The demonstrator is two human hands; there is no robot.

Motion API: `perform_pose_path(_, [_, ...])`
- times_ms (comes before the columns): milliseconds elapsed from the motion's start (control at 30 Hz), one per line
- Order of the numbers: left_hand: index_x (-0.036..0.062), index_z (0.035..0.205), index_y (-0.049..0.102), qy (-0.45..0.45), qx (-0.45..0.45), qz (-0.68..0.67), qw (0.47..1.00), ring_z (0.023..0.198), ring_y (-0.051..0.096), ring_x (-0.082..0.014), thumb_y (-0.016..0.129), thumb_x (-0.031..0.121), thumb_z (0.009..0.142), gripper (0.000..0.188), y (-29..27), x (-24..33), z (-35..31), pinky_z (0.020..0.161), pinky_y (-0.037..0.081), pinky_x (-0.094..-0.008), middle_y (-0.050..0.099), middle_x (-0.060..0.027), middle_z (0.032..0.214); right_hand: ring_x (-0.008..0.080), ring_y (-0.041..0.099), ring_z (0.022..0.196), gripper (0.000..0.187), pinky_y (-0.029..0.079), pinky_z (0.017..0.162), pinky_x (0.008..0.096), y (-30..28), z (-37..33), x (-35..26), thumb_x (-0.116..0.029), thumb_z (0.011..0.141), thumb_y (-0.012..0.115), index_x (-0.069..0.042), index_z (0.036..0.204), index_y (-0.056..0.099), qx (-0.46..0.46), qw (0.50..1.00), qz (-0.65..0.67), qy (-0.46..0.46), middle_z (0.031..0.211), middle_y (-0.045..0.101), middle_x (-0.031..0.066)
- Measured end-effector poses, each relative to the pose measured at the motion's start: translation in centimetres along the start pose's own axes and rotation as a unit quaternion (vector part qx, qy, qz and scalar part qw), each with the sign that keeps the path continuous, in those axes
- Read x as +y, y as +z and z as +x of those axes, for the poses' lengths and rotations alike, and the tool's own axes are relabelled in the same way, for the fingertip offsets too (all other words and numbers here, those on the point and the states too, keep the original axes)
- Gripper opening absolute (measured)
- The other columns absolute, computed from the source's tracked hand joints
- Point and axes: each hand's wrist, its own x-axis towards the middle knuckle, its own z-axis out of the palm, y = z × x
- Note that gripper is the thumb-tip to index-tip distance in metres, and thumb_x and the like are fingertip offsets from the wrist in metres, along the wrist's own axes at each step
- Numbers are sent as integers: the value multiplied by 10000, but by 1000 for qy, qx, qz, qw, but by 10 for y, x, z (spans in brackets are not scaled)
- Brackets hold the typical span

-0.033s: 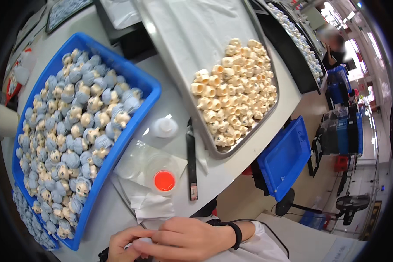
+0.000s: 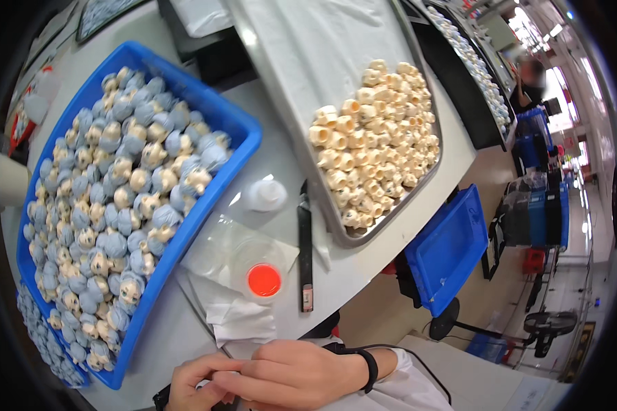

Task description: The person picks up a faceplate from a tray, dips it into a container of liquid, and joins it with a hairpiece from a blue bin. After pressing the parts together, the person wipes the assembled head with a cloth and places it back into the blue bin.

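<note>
Both hands meet at the lower edge, over my lap side of the table. My left hand (image 2: 193,385) has its fingers bent inward. Across its fingertips lies my right hand (image 2: 291,373), fingers curled and pressed together, a black band on the wrist. Whatever they hold between them is almost wholly covered. Just beyond the hands lies a folded white tissue (image 2: 241,320). Behind it stands a clear cup with red-orange liquid (image 2: 264,279). To the left, a blue bin (image 2: 185,236) is heaped with small doll heads with grey-blue hair (image 2: 120,198).
A metal tray (image 2: 291,130) holds many cream-coloured hollow doll head pieces (image 2: 380,147). Between bin and tray are a white squeeze bottle (image 2: 266,195) and a black utility knife (image 2: 305,253). An empty-looking blue crate (image 2: 452,250) sits beyond the table edge. Another person (image 2: 528,85) is far right.
The view has shifted slightly, so the table things sit a little further right. A pale bluish bit that showed between my fingers is now covered by my right fingers.
</note>
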Motion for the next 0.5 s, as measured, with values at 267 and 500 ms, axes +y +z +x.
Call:
perform_pose_path(267, [-35,1168,490,74,-67,-14,995,954,549,-136,570,298,888,443,-7,1,11,807,439,-251,574,-90,1062,191,591,682,230,500,593,271,51,8,17,-23,748,677,30,969,638,249,967,54,-23,857,603,102])
perform_pose_path(500, [-49,1139,490,92,-110,-83,986,659,551,-77,527,366,901,480,-23,-5,1,569,440,-194,590,-119,996,221,582,750,278,479,622,290,4,-14,23,-19,640,709,-20,902,616,308,950,33,-44,878,588,121])
